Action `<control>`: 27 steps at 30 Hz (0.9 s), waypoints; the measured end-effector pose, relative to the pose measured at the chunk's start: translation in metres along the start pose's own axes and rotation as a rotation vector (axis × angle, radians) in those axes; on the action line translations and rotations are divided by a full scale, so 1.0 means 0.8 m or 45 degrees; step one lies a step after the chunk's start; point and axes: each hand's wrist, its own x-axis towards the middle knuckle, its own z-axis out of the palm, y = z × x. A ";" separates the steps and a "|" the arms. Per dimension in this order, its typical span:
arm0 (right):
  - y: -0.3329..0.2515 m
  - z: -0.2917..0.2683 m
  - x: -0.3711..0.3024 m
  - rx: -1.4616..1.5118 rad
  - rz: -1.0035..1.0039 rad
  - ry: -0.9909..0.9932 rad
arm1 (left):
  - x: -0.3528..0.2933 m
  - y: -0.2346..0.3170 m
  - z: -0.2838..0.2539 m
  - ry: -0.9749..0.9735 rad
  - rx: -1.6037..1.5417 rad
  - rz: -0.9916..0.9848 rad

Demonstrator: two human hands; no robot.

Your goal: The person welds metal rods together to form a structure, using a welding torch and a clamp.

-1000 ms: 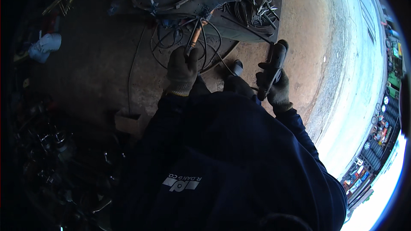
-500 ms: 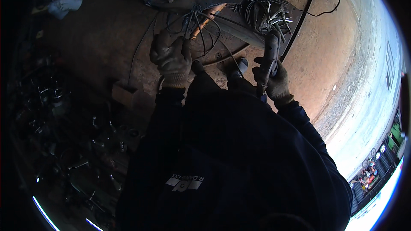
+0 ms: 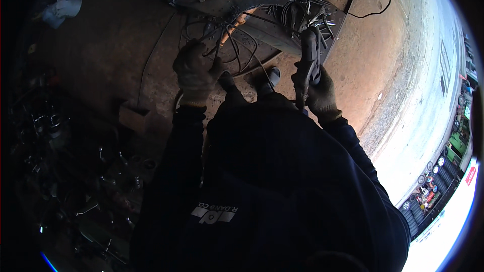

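The left hand (image 3: 195, 73) grips wires (image 3: 227, 45) left of the tool (image 3: 307, 60) in the right hand (image 3: 318, 90).

A small brown cardboard box (image 3: 134, 117) sits on the dirt floor to the person's left, just below the gloved left hand, its top face catching a little light. On the front of the person's dark navy sweatshirt is a white printed logo patch (image 3: 216, 213), blocky and slanted. Far off at the right rim, a red sign (image 3: 470, 175) with pale marks stands beside a green shopfront.
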 end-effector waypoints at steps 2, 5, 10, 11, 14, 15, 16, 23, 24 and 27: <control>-0.013 0.008 0.000 -0.036 0.037 0.056 | 0.006 0.001 -0.008 -0.014 0.140 -0.034; -0.043 0.020 -0.003 -0.085 0.101 0.145 | 0.015 -0.010 -0.022 -0.051 0.077 -0.025; -0.057 0.024 -0.007 -0.299 0.023 0.145 | 0.020 -0.014 -0.039 -0.086 -0.003 -0.010; -0.059 0.026 -0.008 -0.267 0.021 0.159 | 0.031 -0.012 -0.041 -0.135 -0.057 -0.043; -0.065 0.032 -0.008 -0.208 0.021 0.180 | 0.038 -0.015 -0.029 -0.137 -0.113 -0.072; -0.064 0.033 -0.008 -0.216 0.030 0.180 | 0.038 -0.018 -0.025 -0.114 -0.115 -0.070; -0.063 0.035 -0.008 -0.225 0.039 0.180 | 0.036 -0.021 -0.027 -0.140 -0.128 -0.071; -0.057 0.032 -0.009 -0.088 0.049 0.151 | 0.046 -0.024 -0.021 -0.210 -0.204 -0.032; -0.061 0.033 -0.009 -0.094 0.050 0.142 | 0.042 -0.028 -0.018 -0.208 -0.201 -0.034; -0.061 0.032 -0.012 -0.154 0.037 0.163 | 0.043 -0.029 -0.016 -0.206 -0.234 -0.019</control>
